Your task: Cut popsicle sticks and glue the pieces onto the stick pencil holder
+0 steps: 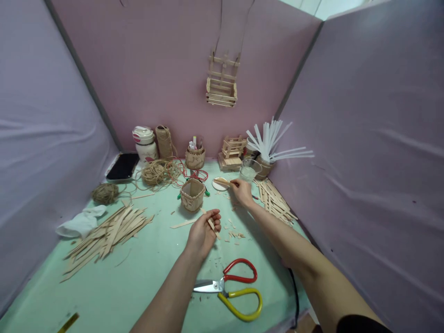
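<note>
Left hand [203, 231] holding wooden strip [211, 225]; right hand [243, 192] pinching stick [224, 182]; white jar [145, 150], markings unreadable

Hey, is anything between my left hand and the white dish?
Nothing visible stands between your left hand and the white dish. The square cup sits off to the left; the stick in your right hand reaches over the dish.

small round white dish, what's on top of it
A thin brown stick, held in the right hand, extends over the small round white dish. Its pale surface shows around the stick; the part directly beneath is covered.
</note>
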### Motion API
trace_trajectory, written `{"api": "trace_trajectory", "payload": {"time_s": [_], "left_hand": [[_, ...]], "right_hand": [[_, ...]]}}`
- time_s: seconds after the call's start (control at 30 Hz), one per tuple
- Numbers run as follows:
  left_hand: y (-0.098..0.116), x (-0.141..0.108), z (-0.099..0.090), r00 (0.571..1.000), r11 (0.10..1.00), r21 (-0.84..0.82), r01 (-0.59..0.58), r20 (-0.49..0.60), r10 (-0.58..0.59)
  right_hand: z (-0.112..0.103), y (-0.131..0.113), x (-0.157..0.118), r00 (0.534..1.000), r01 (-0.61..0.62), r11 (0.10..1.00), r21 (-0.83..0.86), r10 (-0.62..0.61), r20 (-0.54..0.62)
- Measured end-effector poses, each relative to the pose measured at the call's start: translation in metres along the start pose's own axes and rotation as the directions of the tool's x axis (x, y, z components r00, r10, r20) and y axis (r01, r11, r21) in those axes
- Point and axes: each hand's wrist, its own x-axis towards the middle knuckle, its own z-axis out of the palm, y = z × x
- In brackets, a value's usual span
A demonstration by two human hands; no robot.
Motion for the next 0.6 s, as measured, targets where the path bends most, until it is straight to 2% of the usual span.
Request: {"api": "trace_trajectory", "payload": {"time_s": [0.23,0.33,0.4,0.43,0.47,0.5,0.53,0.6], "left_hand": [[0.0,-0.004,0.003,1.0,1.0,0.016,0.013,0.01,-0.013],[0.0,-0.008,0.005,0.998,0.996,0.092,0.013,0.052,-0.018],[-0.003,-0.011,0.006,0.994,0.982,0.191,-0.011,0.105,-0.01],[-0.005,-0.012,0.006,0.992,0.969,0.246,-0.029,0.13,-0.003],[-0.007,-0.012,0.006,0.989,0.953,0.299,-0.048,0.149,0.003],[-0.01,-0.013,0.006,0.986,0.935,0.348,-0.063,0.164,0.006],[-0.013,-0.013,0.005,0.985,0.916,0.394,-0.069,0.173,0.0],[-0.017,-0.012,0.004,0.982,0.88,0.471,-0.062,0.185,-0.03]], "right_hand": [[-0.008,-0.003,-0.008,0.994,0.073,0.996,-0.045,-0.069,0.088],[-0.023,-0.018,-0.015,0.987,0.126,0.992,-0.019,-0.123,0.102],[-0.036,-0.033,-0.024,0.97,0.178,0.983,0.031,-0.181,0.163],[-0.042,-0.042,-0.031,0.951,0.205,0.976,0.068,-0.215,0.222],[-0.049,-0.051,-0.038,0.913,0.234,0.964,0.126,-0.263,0.313],[-0.054,-0.059,-0.045,0.822,0.25,0.939,0.237,-0.335,0.461],[-0.059,-0.067,-0.053,0.76,0.229,0.926,0.299,-0.363,0.54],[-0.068,-0.079,-0.065,0.699,0.159,0.934,0.32,-0.336,0.632]]}}
